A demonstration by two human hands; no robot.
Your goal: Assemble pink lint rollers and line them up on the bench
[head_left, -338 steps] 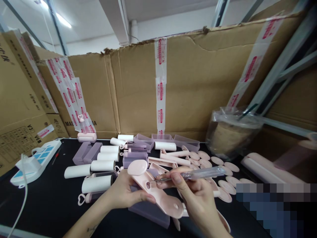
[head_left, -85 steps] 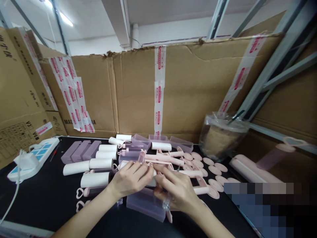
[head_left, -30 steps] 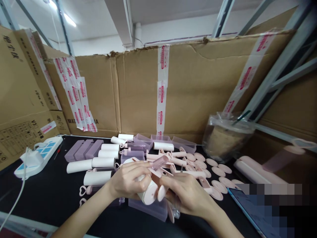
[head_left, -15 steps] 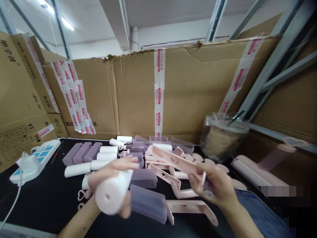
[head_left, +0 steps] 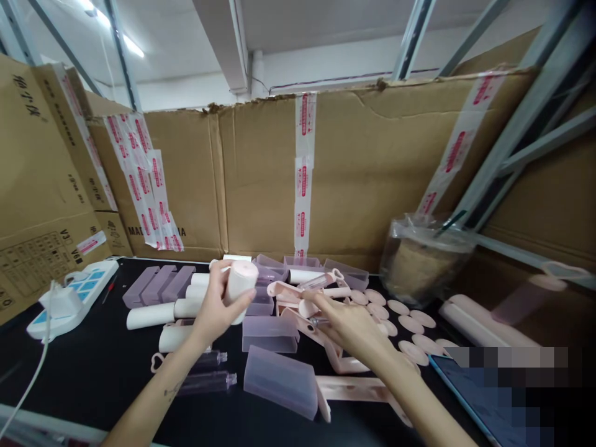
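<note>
My left hand [head_left: 221, 304] grips a white cylinder [head_left: 241, 287] with a pale pink end, held upright above the table. Over a heap of pale pink brackets [head_left: 286, 290] reaches my right hand [head_left: 342, 320], back of the hand up. Its fingers are bent down together at the heap; a clear, shiny part shows just under them, and what they hold is mostly hidden. A clear tube with a heart-shaped loop [head_left: 321, 280] lies just beyond these fingers. Below the left hand are purple translucent covers [head_left: 279, 379] and clear purple tubes [head_left: 209, 382].
More white cylinders [head_left: 151, 316] and purple covers [head_left: 161, 285] lie at left. Pink discs [head_left: 410, 325] are scattered at right, near a phone [head_left: 470, 391]. A bagged drink cup [head_left: 414, 264] stands by the cardboard wall [head_left: 251, 174]. A power strip [head_left: 79, 298] sits far left.
My right hand has moved left and the pink bracket it held now lies on the heap. My left hand has lifted the white cylinder away from me and turned its pink end upward.
</note>
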